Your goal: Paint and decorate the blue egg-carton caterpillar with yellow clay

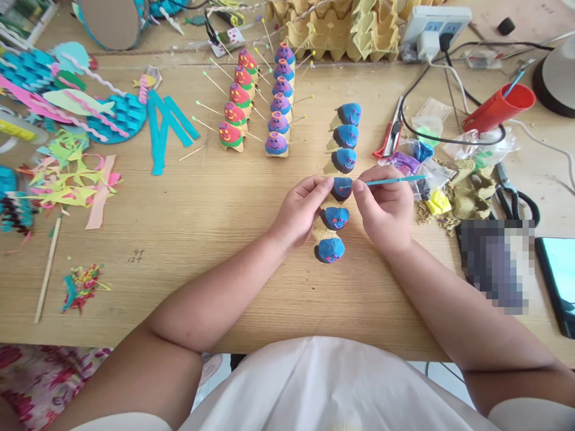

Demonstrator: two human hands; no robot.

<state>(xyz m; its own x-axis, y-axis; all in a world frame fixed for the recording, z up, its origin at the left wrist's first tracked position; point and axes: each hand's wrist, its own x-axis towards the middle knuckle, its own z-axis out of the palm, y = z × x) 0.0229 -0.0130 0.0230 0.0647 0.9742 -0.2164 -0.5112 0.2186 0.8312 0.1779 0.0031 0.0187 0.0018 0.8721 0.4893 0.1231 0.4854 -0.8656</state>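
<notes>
A strip of egg-carton cups (335, 218), coated in blue clay with dark lower edges, runs up the middle of the table. Most cups carry small clay eyes and red smiles. My left hand (294, 212) grips the strip from its left side, thumb against the fourth cup from the far end. Between the thumb and fingers of my right hand (387, 212) is a thin turquoise clay modelling tool (398, 179). Its narrow tip lies at the face of that same cup (342, 193), where a little red shows.
Red-and-green cups (231, 134) and purple cups (277, 143) with pin feelers stand beyond my left hand. Right of me lie a utility knife (393, 129), clay packets (433, 173), scissors (512, 191), a red cup (501, 108) and a phone (559, 281). Paper scraps (74, 173) lie left.
</notes>
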